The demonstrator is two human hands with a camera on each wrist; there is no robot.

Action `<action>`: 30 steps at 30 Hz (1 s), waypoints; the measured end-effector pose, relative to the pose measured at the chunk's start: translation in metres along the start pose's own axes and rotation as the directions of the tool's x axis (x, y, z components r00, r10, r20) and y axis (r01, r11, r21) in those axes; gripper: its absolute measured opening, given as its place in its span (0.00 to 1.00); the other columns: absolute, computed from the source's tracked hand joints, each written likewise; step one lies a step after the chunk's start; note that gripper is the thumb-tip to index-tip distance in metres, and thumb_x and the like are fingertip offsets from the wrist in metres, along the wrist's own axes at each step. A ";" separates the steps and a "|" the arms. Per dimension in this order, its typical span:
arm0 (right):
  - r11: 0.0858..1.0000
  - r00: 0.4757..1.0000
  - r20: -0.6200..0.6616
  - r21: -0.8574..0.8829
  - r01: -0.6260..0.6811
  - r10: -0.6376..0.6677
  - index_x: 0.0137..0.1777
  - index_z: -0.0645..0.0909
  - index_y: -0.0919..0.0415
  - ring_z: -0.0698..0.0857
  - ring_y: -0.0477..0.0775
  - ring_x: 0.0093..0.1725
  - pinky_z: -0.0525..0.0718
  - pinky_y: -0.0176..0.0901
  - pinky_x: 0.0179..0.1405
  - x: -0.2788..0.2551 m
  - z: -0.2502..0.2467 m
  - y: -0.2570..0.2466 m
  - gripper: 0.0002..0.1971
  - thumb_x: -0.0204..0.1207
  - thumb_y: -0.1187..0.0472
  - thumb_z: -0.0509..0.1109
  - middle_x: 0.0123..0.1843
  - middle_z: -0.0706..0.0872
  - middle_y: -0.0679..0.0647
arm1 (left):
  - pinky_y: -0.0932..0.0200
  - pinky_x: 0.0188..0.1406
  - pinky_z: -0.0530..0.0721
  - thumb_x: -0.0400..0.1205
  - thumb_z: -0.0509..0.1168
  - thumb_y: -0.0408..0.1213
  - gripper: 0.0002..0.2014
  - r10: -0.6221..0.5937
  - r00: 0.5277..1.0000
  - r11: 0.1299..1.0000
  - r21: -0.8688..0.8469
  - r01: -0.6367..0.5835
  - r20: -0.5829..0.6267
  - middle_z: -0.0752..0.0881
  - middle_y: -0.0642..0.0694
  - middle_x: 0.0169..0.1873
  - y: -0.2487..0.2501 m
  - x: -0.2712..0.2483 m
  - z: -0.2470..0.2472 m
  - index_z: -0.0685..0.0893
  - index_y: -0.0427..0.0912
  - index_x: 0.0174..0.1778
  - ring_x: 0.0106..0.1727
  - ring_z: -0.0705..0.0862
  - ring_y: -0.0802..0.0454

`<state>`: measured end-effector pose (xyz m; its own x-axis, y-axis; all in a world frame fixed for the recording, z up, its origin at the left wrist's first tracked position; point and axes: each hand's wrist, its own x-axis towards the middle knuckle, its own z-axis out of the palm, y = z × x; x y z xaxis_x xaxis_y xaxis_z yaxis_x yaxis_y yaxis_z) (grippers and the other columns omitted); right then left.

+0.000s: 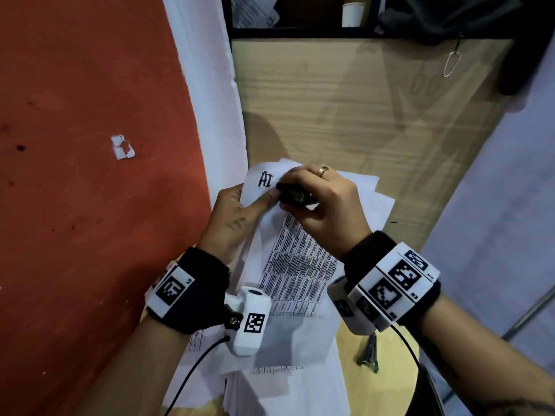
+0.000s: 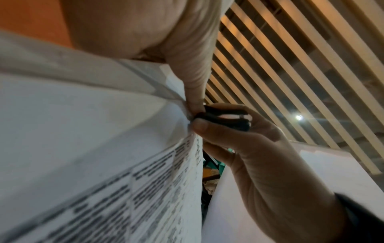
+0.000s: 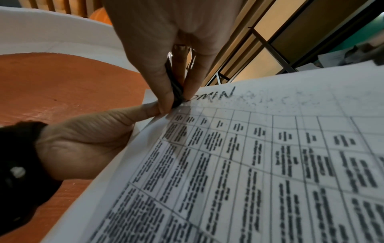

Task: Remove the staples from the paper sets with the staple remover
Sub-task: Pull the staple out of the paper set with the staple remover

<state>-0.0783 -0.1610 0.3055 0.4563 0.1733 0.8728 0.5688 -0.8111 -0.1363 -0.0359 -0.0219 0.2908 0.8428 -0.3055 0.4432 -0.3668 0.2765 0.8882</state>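
Note:
A stapled paper set [image 1: 300,265] with a printed table is lifted off the wooden table [image 1: 360,100]. My left hand [image 1: 255,204] pinches its top left corner, thumb on top beside the handwritten letters. My right hand [image 1: 309,202] grips a black staple remover [image 1: 292,196], whose jaws are squeezed together on that corner, right against the left thumb. In the left wrist view the staple remover [image 2: 224,118] sits between the right thumb and fingers at the paper's edge [image 2: 104,131]. In the right wrist view the fingers [image 3: 166,92] pinch the remover [image 3: 176,92] on the sheet [image 3: 270,148]. The staple itself is hidden.
More loose sheets [image 1: 285,385] lie stacked under the held set, near the table's front edge. A dark clip-like object [image 1: 370,352] lies to their right. An orange-red wall [image 1: 90,190] runs close on the left. A white cup [image 1: 353,13] and a dark bag [image 1: 450,22] sit on the shelf behind.

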 end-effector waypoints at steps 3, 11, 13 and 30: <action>0.996 0.998 0.004 0.070 -0.061 0.061 0.47 0.86 0.66 0.86 0.58 0.45 0.84 0.49 0.43 -0.003 0.003 0.003 0.13 0.62 0.67 0.77 0.46 0.88 0.56 | 0.69 0.38 0.83 0.79 0.65 0.26 0.05 -0.049 0.998 0.999 -0.001 0.049 0.034 0.90 0.54 0.31 -0.004 0.005 -0.004 0.85 0.39 0.41 0.36 0.87 0.62; 0.875 0.938 -0.023 0.370 -0.313 0.346 0.49 0.87 0.63 0.88 0.46 0.47 0.87 0.49 0.47 -0.006 0.001 0.000 0.16 0.59 0.66 0.82 0.45 0.90 0.51 | 0.65 0.43 0.84 0.80 0.65 0.27 0.07 -0.061 0.998 0.996 -0.057 0.061 0.010 0.91 0.51 0.37 -0.011 0.006 -0.003 0.87 0.39 0.47 0.41 0.88 0.57; 0.868 0.929 -0.043 0.375 -0.325 0.366 0.48 0.87 0.62 0.87 0.46 0.46 0.87 0.51 0.45 -0.006 0.003 0.000 0.15 0.60 0.65 0.82 0.44 0.89 0.50 | 0.64 0.42 0.84 0.80 0.67 0.30 0.05 -0.008 0.999 1.000 0.011 0.009 -0.053 0.91 0.53 0.36 -0.012 0.006 0.001 0.88 0.43 0.46 0.39 0.88 0.59; 0.876 0.859 0.194 -0.201 -0.439 0.475 0.49 0.85 0.62 0.84 0.63 0.47 0.82 0.51 0.46 -0.027 0.009 0.037 0.17 0.60 0.60 0.80 0.48 0.85 0.58 | 0.38 0.54 0.86 0.63 0.75 0.45 0.17 0.023 0.967 0.980 0.197 0.029 -0.254 0.91 0.41 0.42 -0.026 0.016 -0.008 0.89 0.39 0.44 0.48 0.90 0.40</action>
<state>-0.0631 -0.1906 0.2724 0.7942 -0.1281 0.5940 0.1603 -0.8987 -0.4082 -0.0099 -0.0268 0.2740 0.9066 -0.0579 0.4179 -0.4128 0.0825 0.9071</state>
